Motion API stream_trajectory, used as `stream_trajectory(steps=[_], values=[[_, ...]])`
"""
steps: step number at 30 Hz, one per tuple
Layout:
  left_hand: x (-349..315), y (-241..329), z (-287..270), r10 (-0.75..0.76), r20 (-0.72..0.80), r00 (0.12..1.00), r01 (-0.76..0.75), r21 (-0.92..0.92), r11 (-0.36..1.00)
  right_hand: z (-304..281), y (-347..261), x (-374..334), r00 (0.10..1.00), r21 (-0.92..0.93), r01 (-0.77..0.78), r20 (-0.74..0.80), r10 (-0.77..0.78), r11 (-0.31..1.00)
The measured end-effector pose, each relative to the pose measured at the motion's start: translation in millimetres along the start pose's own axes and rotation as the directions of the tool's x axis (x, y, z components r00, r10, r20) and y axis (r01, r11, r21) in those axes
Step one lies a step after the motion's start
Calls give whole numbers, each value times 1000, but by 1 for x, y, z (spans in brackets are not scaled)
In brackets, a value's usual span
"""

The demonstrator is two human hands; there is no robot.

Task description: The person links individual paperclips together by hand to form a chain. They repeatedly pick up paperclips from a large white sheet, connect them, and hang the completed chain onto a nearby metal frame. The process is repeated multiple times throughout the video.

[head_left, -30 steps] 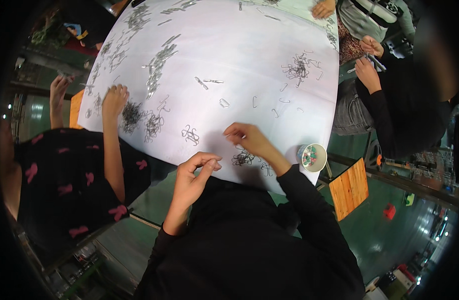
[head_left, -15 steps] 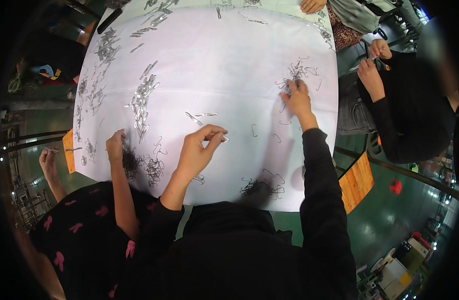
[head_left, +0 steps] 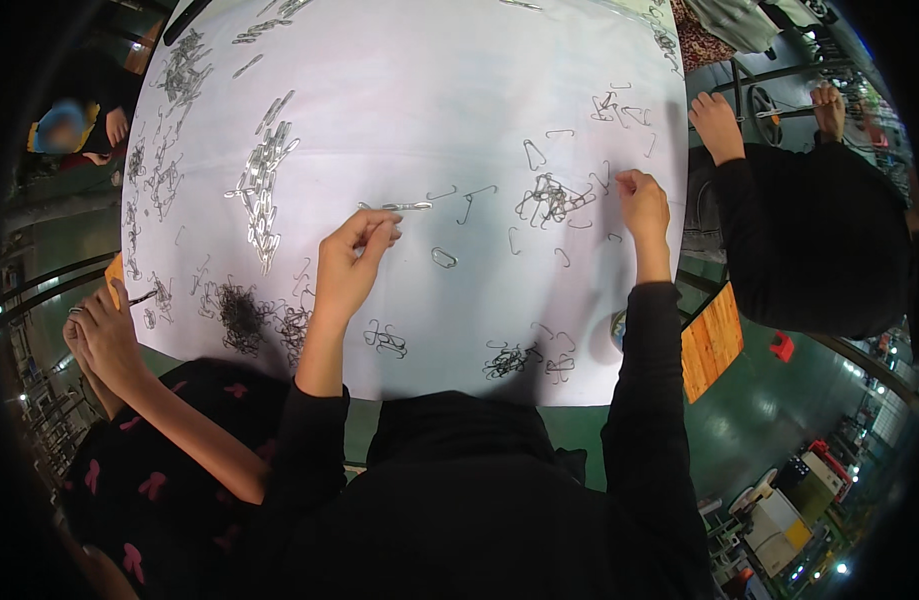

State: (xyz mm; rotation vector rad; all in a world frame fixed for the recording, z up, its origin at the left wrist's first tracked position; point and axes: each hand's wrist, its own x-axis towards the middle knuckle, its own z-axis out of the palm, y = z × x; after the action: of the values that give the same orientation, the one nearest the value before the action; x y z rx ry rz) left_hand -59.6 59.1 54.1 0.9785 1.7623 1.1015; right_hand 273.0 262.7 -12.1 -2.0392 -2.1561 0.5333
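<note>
My left hand [head_left: 351,262] is raised over the left-middle of the table, thumb and fingertips pinched together; whether something small is between them is hidden. Just beyond its fingertips lies a narrow silver clip [head_left: 411,206], and to their right a silver oval loop [head_left: 443,258] lies apart on the white surface. My right hand [head_left: 645,212] is at the right side, its thumb and forefinger closed near a thin wire hook [head_left: 606,178]; I cannot make out what they hold. Left of it sits a loose pile of bent wire hooks [head_left: 554,200].
The white-covered table [head_left: 399,110] bears a heap of silver clips [head_left: 264,180], a dark wire pile [head_left: 239,315] and another hook pile [head_left: 506,360] at the near edge. A co-worker's hands [head_left: 109,335] work at left; another person's hand [head_left: 716,125] is at right. Wooden stool [head_left: 711,340] beside the table.
My right hand has left the far-right hooks, which now lie spread nearer and to the left. The silver loop formerly at my left fingertips now lies on the table.
</note>
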Motion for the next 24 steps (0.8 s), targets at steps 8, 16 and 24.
stream_trajectory(steps=[8,16,24], values=[[-48,-25,15,-121,-45,992,119,-29,992,14,1,31,993,48,-86,89,82,995],[-58,-27,19,-111,-122,986,106,-51,993,10,1,29,989,60,15,147,-23,998],[-51,-13,43,-26,-68,997,23,-53,998,10,-12,13,948,-119,285,181,-261,951]])
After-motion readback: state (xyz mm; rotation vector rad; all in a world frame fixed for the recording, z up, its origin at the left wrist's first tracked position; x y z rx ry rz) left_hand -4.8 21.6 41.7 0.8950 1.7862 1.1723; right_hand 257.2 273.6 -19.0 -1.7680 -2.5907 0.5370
